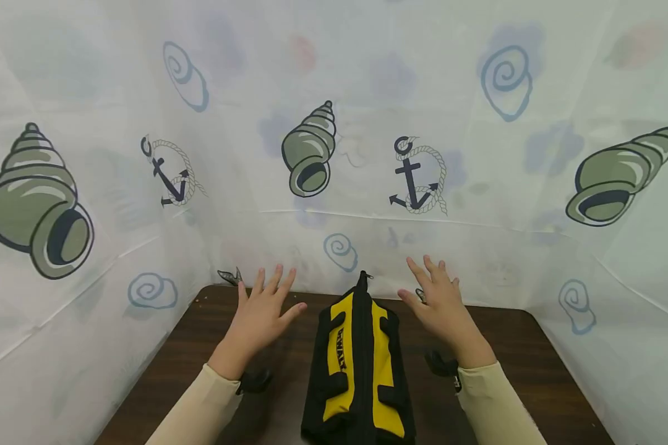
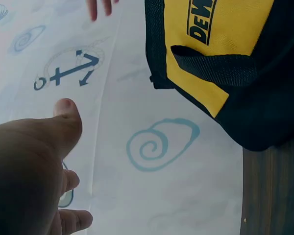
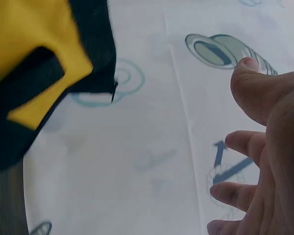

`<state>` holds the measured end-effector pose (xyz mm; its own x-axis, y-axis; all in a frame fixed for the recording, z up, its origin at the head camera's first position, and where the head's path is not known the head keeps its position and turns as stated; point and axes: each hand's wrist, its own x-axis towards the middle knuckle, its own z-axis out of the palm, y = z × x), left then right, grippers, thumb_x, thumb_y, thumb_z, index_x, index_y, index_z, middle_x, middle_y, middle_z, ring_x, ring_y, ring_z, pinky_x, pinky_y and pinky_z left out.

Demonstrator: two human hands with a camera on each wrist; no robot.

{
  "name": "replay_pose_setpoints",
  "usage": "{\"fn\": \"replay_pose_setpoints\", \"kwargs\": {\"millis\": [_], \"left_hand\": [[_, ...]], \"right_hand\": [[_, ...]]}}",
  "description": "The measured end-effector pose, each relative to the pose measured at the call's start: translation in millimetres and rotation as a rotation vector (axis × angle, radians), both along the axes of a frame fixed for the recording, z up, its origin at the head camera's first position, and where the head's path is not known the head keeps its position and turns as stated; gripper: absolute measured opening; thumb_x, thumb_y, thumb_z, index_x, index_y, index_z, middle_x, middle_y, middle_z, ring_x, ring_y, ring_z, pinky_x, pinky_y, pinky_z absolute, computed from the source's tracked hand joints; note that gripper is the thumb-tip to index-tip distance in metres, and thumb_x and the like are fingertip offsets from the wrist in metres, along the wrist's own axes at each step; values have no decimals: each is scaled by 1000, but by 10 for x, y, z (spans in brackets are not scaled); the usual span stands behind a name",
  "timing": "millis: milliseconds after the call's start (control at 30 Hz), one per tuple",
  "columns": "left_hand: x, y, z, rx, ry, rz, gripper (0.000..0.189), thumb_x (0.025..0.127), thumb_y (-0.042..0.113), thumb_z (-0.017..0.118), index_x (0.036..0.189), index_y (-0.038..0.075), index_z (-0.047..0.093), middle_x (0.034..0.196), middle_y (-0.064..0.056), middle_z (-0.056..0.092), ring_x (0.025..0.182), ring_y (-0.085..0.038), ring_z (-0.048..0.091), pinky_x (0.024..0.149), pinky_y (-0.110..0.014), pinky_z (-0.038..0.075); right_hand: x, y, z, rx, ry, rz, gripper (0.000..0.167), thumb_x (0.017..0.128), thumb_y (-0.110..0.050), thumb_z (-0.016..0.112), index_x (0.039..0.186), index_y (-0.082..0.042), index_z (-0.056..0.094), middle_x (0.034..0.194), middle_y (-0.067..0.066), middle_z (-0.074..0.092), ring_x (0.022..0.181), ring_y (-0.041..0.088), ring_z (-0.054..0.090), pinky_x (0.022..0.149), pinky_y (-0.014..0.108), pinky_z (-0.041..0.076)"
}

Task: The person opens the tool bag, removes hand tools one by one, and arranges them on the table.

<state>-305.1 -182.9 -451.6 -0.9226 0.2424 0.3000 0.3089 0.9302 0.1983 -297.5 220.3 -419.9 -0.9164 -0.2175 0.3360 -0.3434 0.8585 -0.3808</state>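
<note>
A yellow and black DeWalt tool bag point(image 1: 338, 358) stands on the dark wooden table, its black zipper strip running lengthwise along the top and the zipper pull at the far end. Short black strap handles point(image 2: 215, 68) show on its side in the left wrist view. To the left of the bag, my left hand point(image 1: 264, 315) is held up with fingers spread, touching nothing. My right hand point(image 1: 440, 309) is likewise raised on the other side, fingers apart and holding nothing. Both palms face forward, away from the bag.
The brown wood-grain table point(image 1: 495, 346) has rounded far corners. Behind it and on both sides hangs a white curtain point(image 1: 362, 247) printed with shells and anchors. Dark wrist-worn devices point(image 1: 256, 380) sit under both wrists, close to the bag's sides.
</note>
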Motion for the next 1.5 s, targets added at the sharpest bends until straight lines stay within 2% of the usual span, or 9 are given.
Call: {"fn": "replay_pose_setpoints", "kwargs": {"millis": [167,367,433,667,867,1000,1100,1267,1500], "left_hand": [[-116,96,22,-26,-2,-16,89,105,79,45,177,33,18,182,-13,22,169,-49,14,124,-86,10],[-296,261,79,-5,-18,-47,87,106,74,50,176,31,23,181,-12,26,168,-46,20,127,-83,10],[-362,332,98,14,-21,-60,85,107,70,54,176,30,26,180,-12,29,168,-46,23,128,-81,11],[-635,592,33,27,-87,-95,81,108,68,53,175,27,31,178,-13,36,165,-45,32,128,-78,18],[-807,755,-9,81,-161,-134,75,109,58,59,172,23,38,173,-13,44,161,-43,41,127,-77,26],[-922,851,12,117,-213,-194,72,111,53,60,171,19,40,170,-13,49,156,-36,50,127,-64,37],[-1009,914,46,136,-258,-250,69,112,48,61,171,21,40,171,-11,48,155,-33,50,128,-55,40],[-1148,988,49,171,-331,-336,64,114,40,59,171,19,40,172,-10,47,156,-32,50,128,-53,41],[-1296,1043,-3,253,-418,-448,57,113,10,49,169,14,41,165,-14,54,151,-36,55,125,-54,45]], "right_hand": [[-92,-190,67,-67,-49,34,81,109,-64,55,176,-31,25,183,20,17,168,54,6,126,84,4],[-238,-376,148,-185,-149,78,80,109,-67,52,175,-31,27,178,18,29,163,47,32,127,74,29],[-295,-429,152,-206,-181,81,79,109,-67,53,175,-31,28,175,18,33,160,46,38,127,71,33],[-468,-583,93,-252,-233,40,68,113,-54,55,172,-24,38,169,23,43,155,46,45,125,69,37],[-570,-718,-14,-282,-291,24,64,114,-50,56,169,-21,43,164,24,51,150,46,51,120,68,44],[-615,-740,-106,-325,-336,6,60,113,-46,59,167,-22,46,162,24,54,148,48,53,119,69,44],[-673,-743,-201,-330,-335,-4,59,114,-43,59,167,-23,45,161,23,56,146,48,56,117,68,47],[-724,-765,-324,-327,-329,-4,55,114,-40,59,165,-22,48,156,23,61,136,45,65,106,60,56],[-738,-780,-377,-352,-329,-38,52,114,-37,62,160,-16,54,142,19,71,118,34,74,93,49,61]]}}
